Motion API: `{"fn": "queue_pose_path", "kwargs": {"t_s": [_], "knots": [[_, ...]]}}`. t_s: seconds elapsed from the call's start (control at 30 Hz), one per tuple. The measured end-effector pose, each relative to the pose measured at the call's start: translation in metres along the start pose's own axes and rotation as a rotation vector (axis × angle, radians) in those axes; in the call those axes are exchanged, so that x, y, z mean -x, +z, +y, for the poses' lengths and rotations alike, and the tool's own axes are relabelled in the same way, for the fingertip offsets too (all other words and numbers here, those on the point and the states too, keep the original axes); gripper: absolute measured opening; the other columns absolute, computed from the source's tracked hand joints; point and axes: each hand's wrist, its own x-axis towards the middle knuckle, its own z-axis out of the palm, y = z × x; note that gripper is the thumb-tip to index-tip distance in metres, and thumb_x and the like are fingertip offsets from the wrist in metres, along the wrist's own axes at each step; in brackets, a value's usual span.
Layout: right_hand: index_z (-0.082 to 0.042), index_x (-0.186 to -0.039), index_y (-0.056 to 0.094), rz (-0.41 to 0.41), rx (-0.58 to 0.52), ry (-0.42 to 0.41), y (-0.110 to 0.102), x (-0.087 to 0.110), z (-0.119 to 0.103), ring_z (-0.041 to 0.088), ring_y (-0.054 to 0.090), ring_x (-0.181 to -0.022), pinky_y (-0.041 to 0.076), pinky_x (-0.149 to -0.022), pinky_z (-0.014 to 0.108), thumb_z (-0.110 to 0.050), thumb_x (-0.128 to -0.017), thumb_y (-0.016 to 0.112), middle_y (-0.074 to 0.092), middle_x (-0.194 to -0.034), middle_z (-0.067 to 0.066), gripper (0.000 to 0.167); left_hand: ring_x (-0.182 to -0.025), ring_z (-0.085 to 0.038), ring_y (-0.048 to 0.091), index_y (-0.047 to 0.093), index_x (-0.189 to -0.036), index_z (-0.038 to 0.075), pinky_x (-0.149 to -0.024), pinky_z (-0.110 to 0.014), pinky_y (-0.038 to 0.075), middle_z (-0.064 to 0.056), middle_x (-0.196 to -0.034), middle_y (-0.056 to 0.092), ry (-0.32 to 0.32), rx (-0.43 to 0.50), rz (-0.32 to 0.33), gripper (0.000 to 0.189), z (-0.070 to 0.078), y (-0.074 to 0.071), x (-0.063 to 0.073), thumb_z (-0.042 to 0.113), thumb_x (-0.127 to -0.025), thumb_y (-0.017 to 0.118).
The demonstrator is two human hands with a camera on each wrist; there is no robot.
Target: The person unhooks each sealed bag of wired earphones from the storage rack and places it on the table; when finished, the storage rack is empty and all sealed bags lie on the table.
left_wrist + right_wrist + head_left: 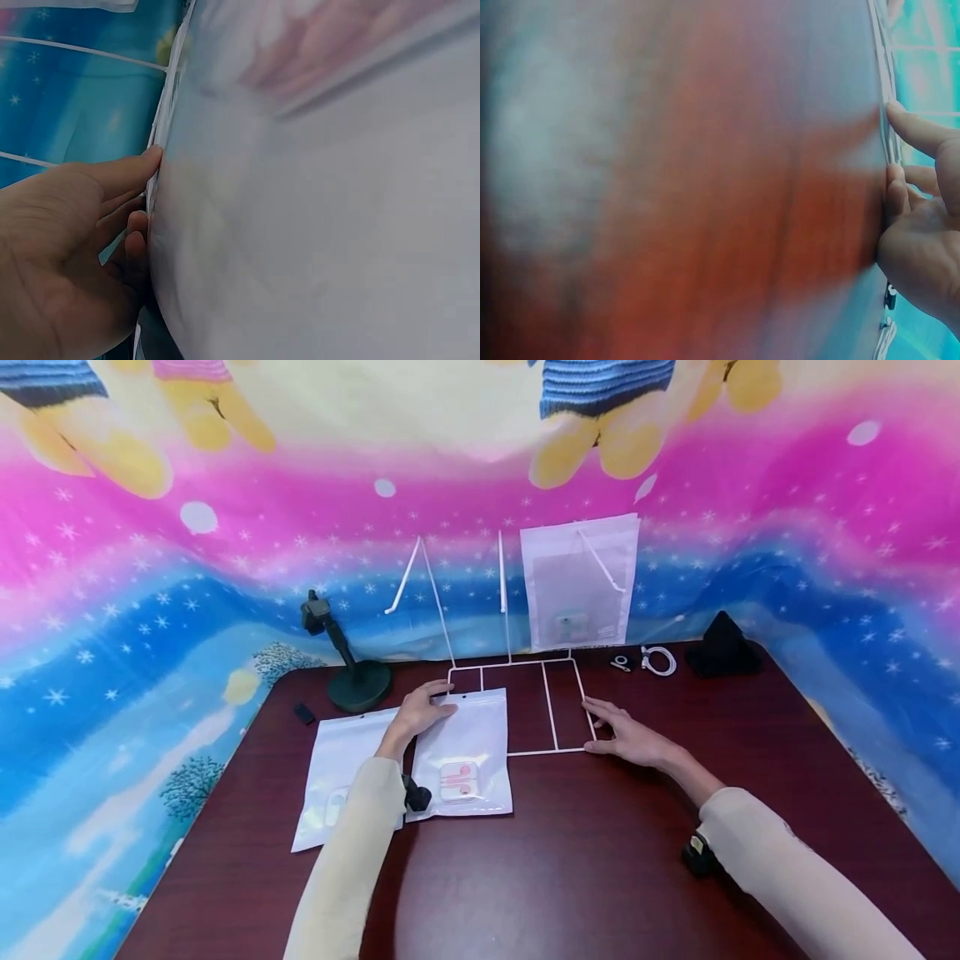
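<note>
A white wire display rack stands on the table, with upright hooks at its back. My left hand reaches across two white zip pouches, its fingers at the rack's left rear corner and its thumb over a pouch with pink wired earphones in a clear case. This pouch overlaps the rack's left part. Partly under my left arm lies another pouch holding a small white item. On the other side, my right hand touches the rack's right front corner and side wire with thumb and fingers extended.
A third pouch hangs on the rack's right hook. Behind the table hangs a patterned cloth. A dark green stand and a small black object sit left; a coiled white cable and black pyramid-shaped object sit right.
</note>
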Motion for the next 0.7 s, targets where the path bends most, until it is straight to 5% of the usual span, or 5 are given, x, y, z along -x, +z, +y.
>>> {"fn": "queue_pose_path", "kwargs": {"t_s": [0.23, 0.4, 0.5, 0.7], "knots": [[-0.002, -0.162, 0.032, 0.057, -0.128, 0.063, -0.019, 0.001, -0.005, 0.036, 0.061, -0.118, 0.050, -0.097, 0.044, -0.013, -0.104, 0.064, 0.047, -0.148, 0.028, 0.068, -0.154, -0.032, 0.033, 0.051, -0.155, 0.016, -0.124, -0.054, 0.028, -0.003, -0.167, 0.037, 0.005, 0.022, -0.003, 0.055, -0.004, 0.007, 0.005, 0.024, -0.103, 0.068], [-0.005, -0.156, 0.045, 0.343, -0.227, 0.049, -0.045, -0.007, -0.023, 0.031, 0.068, -0.095, 0.056, -0.080, 0.030, -0.012, -0.104, 0.065, 0.059, -0.139, 0.027, 0.056, -0.153, -0.032, 0.034, 0.051, -0.155, 0.016, -0.123, -0.054, 0.031, -0.002, -0.167, 0.037, -0.021, 0.048, 0.013, 0.056, -0.009, 0.006, 0.009, 0.022, -0.102, 0.069], [-0.003, -0.155, 0.046, 0.517, -0.344, 0.057, -0.067, -0.014, -0.037, 0.022, 0.067, -0.088, 0.056, -0.074, 0.025, -0.008, -0.104, 0.062, 0.053, -0.146, 0.025, 0.053, -0.154, -0.031, 0.032, 0.051, -0.155, 0.017, -0.124, -0.054, 0.029, 0.000, -0.167, 0.038, -0.032, 0.081, 0.021, 0.056, -0.008, 0.007, 0.009, 0.022, -0.102, 0.069], [-0.007, -0.161, 0.035, 0.674, -0.541, 0.083, -0.109, -0.031, -0.068, 0.011, 0.066, -0.090, 0.058, -0.075, 0.024, -0.002, -0.104, 0.059, 0.042, -0.157, 0.022, 0.062, -0.155, -0.028, 0.031, 0.052, -0.154, 0.018, -0.124, -0.051, 0.029, 0.002, -0.166, 0.039, -0.043, 0.124, 0.052, 0.055, -0.002, 0.011, 0.003, 0.019, -0.102, 0.069]]}}
